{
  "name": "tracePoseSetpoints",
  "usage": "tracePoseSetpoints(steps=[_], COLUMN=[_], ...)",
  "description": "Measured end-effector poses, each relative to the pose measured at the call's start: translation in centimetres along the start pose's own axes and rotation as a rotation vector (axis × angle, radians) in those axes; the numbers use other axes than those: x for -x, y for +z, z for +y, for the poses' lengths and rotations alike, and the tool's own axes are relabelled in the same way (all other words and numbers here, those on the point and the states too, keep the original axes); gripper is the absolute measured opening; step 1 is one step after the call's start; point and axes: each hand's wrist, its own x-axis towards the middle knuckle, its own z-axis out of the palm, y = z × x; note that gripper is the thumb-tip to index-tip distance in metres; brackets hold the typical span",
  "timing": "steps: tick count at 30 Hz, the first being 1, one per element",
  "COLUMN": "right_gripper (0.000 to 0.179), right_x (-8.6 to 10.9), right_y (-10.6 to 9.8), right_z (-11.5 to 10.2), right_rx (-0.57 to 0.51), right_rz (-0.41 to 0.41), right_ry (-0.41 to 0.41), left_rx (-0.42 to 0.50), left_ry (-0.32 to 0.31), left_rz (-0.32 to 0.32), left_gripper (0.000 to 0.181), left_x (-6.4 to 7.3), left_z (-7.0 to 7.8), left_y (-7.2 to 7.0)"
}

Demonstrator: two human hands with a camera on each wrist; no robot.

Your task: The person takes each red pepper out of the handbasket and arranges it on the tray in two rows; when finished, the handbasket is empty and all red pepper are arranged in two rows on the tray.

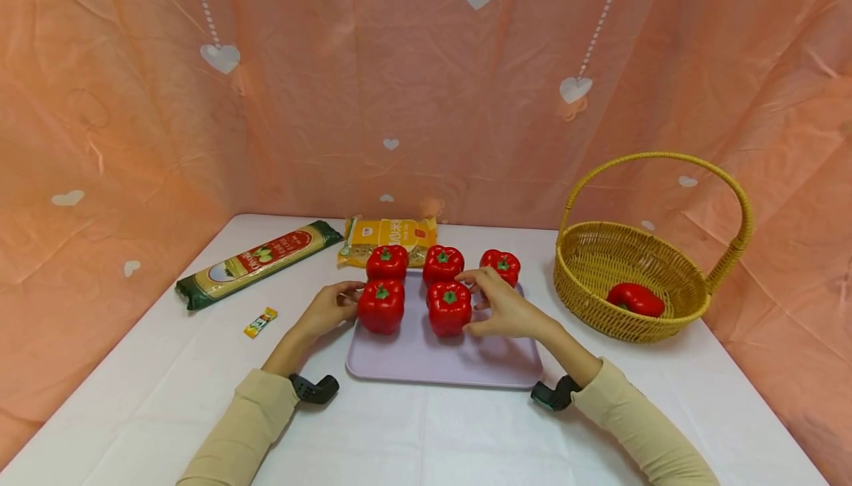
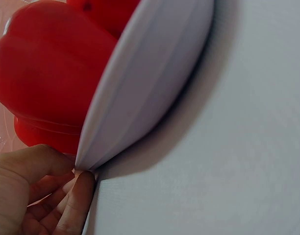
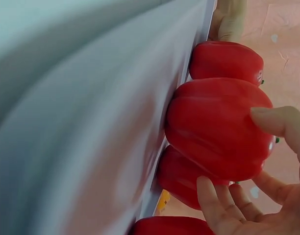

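Several red bell peppers with green stems stand upright on a pale purple tray (image 1: 439,366) in the head view. My right hand (image 1: 509,310) holds the front right bell pepper (image 1: 449,316), thumb on its near side and fingers round its far side. That pepper (image 3: 213,127) sits against the tray in the right wrist view. At the tray's left edge is my left hand (image 1: 330,310), beside the front left bell pepper (image 1: 381,312). The left wrist view shows its thumb and fingers pinching the tray rim (image 2: 150,68).
A wicker basket (image 1: 599,308) with a tall handle stands at the right, holding a red pepper (image 1: 635,299). Behind the tray lies a yellow grain bag (image 1: 379,233). A long green and gold package (image 1: 259,260) and a small wrapped packet (image 1: 260,322) lie at the left.
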Motion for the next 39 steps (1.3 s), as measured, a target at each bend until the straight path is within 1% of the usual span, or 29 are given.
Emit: tracePoseSetpoints(steps=[4, 9, 16, 22, 26, 34, 39], right_gripper=[0.068, 0.068, 0.067, 0.072, 0.076, 0.077, 0.075], right_x=[-0.2, -0.4, -0.4, -0.4, -0.4, 0.0, 0.5], right_y=[0.2, 0.5, 0.6, 0.6, 0.5, -0.6, -2.1], right_z=[0.0, 0.0, -0.1, 0.0, 0.1, -0.3, -0.5], right_rx=[-0.009, -0.031, -0.039, -0.023, -0.047, -0.036, -0.048], right_rz=[0.012, 0.032, 0.047, 0.047, 0.052, 0.069, 0.131], right_ry=[0.001, -0.002, -0.017, -0.004, 0.002, 0.03, 0.022], left_rx=[0.001, 0.01, -0.004, -0.009, -0.005, -0.009, -0.005], left_ry=[-0.004, -0.013, -0.01, -0.01, -0.011, -0.008, -0.01], left_rz=[-0.001, 0.004, 0.002, 0.005, 0.002, 0.003, 0.003], left_gripper=[0.048, 0.047, 0.048, 0.048, 0.047, 0.047, 0.047], left_x=[0.0, 0.0, 0.0, 0.0, 0.1, 0.2, 0.1], left_z=[0.0, 0.1, 0.1, 0.1, 0.2, 0.3, 0.2], left_y=[0.0, -0.1, -0.1, -0.1, -0.1, -0.1, 0.0])
